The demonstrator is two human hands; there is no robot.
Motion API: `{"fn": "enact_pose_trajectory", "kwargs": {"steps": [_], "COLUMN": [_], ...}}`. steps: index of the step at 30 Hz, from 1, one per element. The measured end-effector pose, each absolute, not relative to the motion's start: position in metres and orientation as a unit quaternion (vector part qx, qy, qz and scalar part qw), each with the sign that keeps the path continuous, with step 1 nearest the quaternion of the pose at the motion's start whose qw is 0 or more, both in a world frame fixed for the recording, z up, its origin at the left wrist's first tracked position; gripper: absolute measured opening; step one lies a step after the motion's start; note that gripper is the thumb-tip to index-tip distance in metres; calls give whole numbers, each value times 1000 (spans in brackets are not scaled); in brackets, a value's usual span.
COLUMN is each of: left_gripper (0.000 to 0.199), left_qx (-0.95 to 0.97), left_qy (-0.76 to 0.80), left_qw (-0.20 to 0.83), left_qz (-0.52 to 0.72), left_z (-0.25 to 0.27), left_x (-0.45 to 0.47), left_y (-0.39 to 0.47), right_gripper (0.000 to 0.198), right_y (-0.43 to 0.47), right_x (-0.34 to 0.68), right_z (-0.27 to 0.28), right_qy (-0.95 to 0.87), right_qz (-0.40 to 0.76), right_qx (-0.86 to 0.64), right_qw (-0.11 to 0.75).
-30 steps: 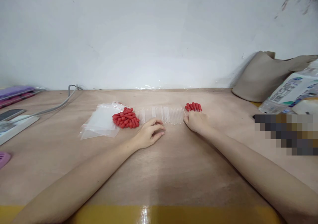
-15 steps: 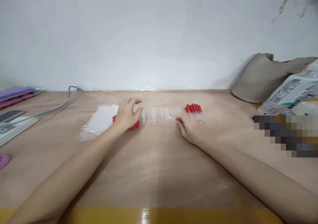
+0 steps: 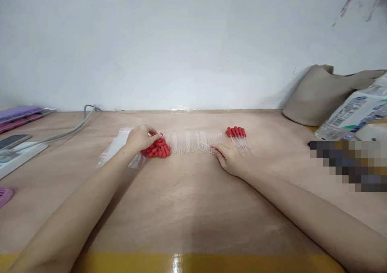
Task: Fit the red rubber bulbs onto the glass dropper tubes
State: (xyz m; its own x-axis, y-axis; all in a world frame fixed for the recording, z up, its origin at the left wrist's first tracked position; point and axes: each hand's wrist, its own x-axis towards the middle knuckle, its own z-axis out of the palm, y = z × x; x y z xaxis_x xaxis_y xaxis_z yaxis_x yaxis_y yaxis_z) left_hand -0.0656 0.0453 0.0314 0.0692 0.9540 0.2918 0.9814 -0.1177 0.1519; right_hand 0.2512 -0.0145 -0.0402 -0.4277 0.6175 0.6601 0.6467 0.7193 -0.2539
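Note:
My left hand (image 3: 140, 138) is over a pile of red rubber bulbs (image 3: 156, 149), its thumb and fingertips closed on one bulb at the top of the pile. In a pinch grip, my right hand (image 3: 228, 156) holds a thin clear dropper tube (image 3: 206, 144), its free end pointing left. Between the hands lies a row of similar clear tubes (image 3: 187, 142), side by side on the table. Beyond my right hand rest several droppers with red bulbs (image 3: 236, 132) fitted on their ends. Clear plastic bags (image 3: 116, 146) are partly covered by my left hand and forearm.
A grey cable (image 3: 66, 134) runs to a white power strip (image 3: 26, 156) at the left, beside a phone (image 3: 13, 141). Purple packets (image 3: 21, 113) lie behind them. At the right are a grey-brown container (image 3: 314, 93) and a clear labelled bottle (image 3: 352, 109). A wall closes off the back.
My left hand has moved left and down onto the red bulbs, and its spread fingers have closed on one. My right hand stays nearly in place with the tube.

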Motion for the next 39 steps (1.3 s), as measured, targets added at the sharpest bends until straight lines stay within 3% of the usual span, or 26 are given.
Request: {"fn": "enact_pose_trajectory", "kwargs": {"steps": [8, 12, 17, 20, 23, 28, 33, 39], "left_gripper": [25, 21, 24, 19, 22, 22, 43, 21], "left_qx": [-740, -718, -739, -764, -768, -816, -830, -830], "left_qy": [-639, -625, -494, -394, -342, -362, -367, -370], "left_qw": [62, 42, -159, -288, -344, -266, -202, -169], "left_qz": [-200, -302, -429, -421, -418, -365, -367, -383], "left_z": [25, 34, 39, 30, 13, -12, -17, -17], "left_x": [-67, -61, -32, -4, 17, 29, 30, 31], "left_y": [50, 45, 28, 11, -6, -25, -27, -24], "right_gripper": [23, 20, 16, 16, 15, 16, 20, 21], "right_y": [-15, -17, -20, -21, -21, -19, -21, -27], "right_x": [251, 251, 250, 250, 250, 251, 251, 247], "right_z": [-39, -36, -33, -32, -32, -33, -32, -29], "right_qy": [-846, -841, -832, -832, -834, -831, -839, -841], "right_qz": [-15, 5, 13, 8, 11, 9, 7, 0], "right_qx": [-378, -386, -391, -391, -389, -393, -386, -378], "right_qw": [376, 379, 393, 394, 391, 395, 384, 387]}}
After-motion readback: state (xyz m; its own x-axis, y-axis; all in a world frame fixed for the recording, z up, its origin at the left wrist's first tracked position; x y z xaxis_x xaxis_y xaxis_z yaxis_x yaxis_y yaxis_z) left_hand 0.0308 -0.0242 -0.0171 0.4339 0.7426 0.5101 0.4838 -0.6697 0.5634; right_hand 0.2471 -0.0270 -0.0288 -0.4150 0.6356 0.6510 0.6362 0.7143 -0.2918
